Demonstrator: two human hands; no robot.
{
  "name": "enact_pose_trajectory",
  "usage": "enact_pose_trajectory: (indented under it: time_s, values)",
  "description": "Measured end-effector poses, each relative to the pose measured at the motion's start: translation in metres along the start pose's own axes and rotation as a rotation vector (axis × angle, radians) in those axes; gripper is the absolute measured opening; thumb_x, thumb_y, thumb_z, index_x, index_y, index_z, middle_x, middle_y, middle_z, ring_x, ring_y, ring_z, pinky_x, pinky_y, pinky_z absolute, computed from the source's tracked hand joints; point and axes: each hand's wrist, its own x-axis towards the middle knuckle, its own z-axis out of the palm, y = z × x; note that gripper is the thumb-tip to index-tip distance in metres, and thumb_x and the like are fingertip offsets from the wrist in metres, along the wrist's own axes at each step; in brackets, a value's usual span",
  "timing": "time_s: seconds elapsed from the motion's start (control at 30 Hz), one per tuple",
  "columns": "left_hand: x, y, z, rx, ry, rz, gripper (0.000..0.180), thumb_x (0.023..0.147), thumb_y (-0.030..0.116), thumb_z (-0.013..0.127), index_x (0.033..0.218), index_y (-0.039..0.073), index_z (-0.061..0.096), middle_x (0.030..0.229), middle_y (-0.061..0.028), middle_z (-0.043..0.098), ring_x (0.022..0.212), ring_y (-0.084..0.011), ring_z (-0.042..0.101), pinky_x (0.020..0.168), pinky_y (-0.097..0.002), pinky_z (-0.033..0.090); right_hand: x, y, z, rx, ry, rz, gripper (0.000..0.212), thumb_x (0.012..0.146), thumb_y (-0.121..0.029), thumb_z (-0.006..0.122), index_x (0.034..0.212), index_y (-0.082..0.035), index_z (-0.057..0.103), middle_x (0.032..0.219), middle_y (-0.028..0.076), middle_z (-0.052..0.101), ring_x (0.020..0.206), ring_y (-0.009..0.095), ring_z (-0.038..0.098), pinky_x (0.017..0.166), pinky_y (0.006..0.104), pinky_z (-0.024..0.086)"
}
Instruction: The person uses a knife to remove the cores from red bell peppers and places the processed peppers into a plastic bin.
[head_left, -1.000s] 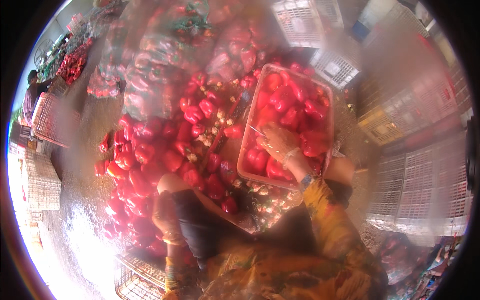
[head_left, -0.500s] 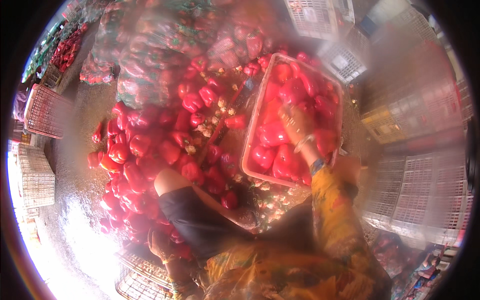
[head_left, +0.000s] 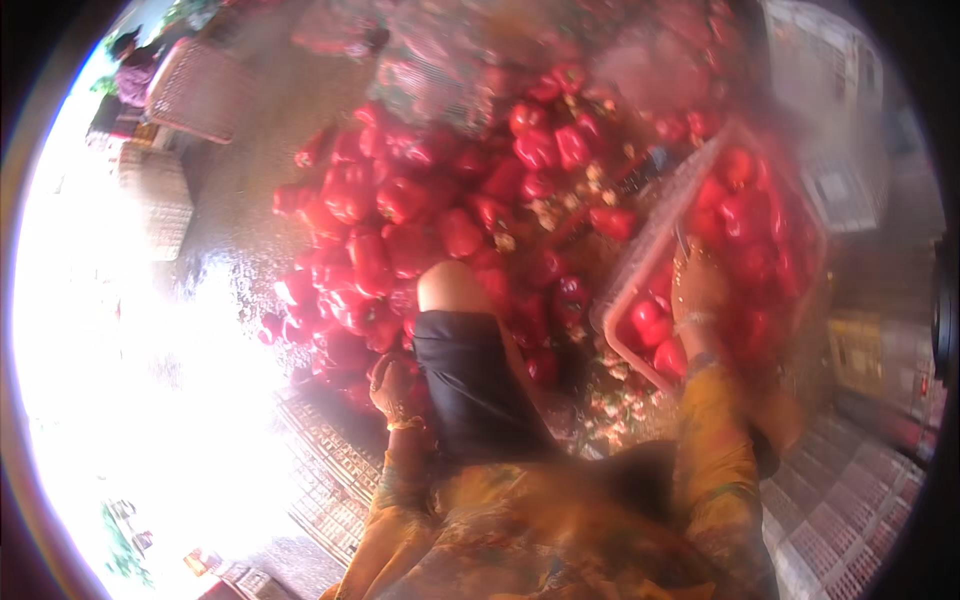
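One pink crate (head_left: 640, 262) full of red peppers (head_left: 740, 215) lies under the right hand (head_left: 698, 285), whose fingers rest on the peppers; whether they grip one I cannot tell. The left hand (head_left: 392, 385) closes around one red pepper (head_left: 385, 368). Beyond its fingers spreads one big pile of peppers (head_left: 420, 210), too many to count. Two woven baskets (head_left: 200, 90) stand far left.

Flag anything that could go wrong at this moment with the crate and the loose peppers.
The pink crate looks heaped with red peppers; the right hand pressing in could push some over the rim. The left hand reaches into the floor pile beside the bent knee, so peppers there may get crushed.
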Motion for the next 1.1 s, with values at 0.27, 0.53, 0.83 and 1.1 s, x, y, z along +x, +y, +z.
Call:
enact_pose_trajectory:
  time_s: [0.27,0.53,0.83,1.1]
  values:
    - [0.007,0.040,0.030,0.232,-0.142,0.393,0.034,0.091,0.018,0.067,0.119,-0.001,0.067,0.109,-0.0112,0.070,0.096,-0.0237,0.067,0.081,-0.0355,0.054,0.003,-0.003,-0.046,0.083,-0.081,-0.016,0.032,0.105,-0.031,0.048,0.120,-0.007,0.062,0.104,0.023,0.070,0.094,0.040,0.069,0.080,0.0497,0.055]
    - [0.083,0.105,0.116,1.206,-0.026,0.746,0.069,0.093,0.037,0.059,0.152,0.010,0.036,0.148,-0.0180,0.044,0.130,-0.0409,0.049,0.100,-0.0493,0.048,-0.068,0.000,-0.101,-0.047,0.499,-0.404,0.034,0.105,-0.032,0.052,0.127,-0.008,0.062,0.087,0.010,0.066,0.074,0.022,0.065,0.064,0.0392,0.053]
    - [0.072,0.123,0.159,1.263,-0.111,0.463,0.087,0.087,0.046,0.064,0.157,0.014,0.025,0.145,-0.0206,0.045,0.128,-0.0409,0.052,0.101,-0.0506,0.048,-0.268,-0.071,-0.141,1.599,-0.494,0.703,0.028,0.107,-0.031,0.051,0.116,-0.006,0.060,0.083,0.000,0.062,0.056,0.007,0.052,0.052,0.0211,0.043]
    - [0.073,0.066,0.104,1.251,-0.113,0.495,0.079,0.076,0.037,0.073,0.143,0.014,0.039,0.127,-0.0247,0.062,0.116,-0.0418,0.064,0.097,-0.0499,0.053,-0.259,-0.084,-0.134,1.680,-0.587,0.690,0.023,0.104,-0.027,0.058,0.113,-0.006,0.061,0.082,0.001,0.060,0.055,0.010,0.054,0.048,0.0285,0.050]
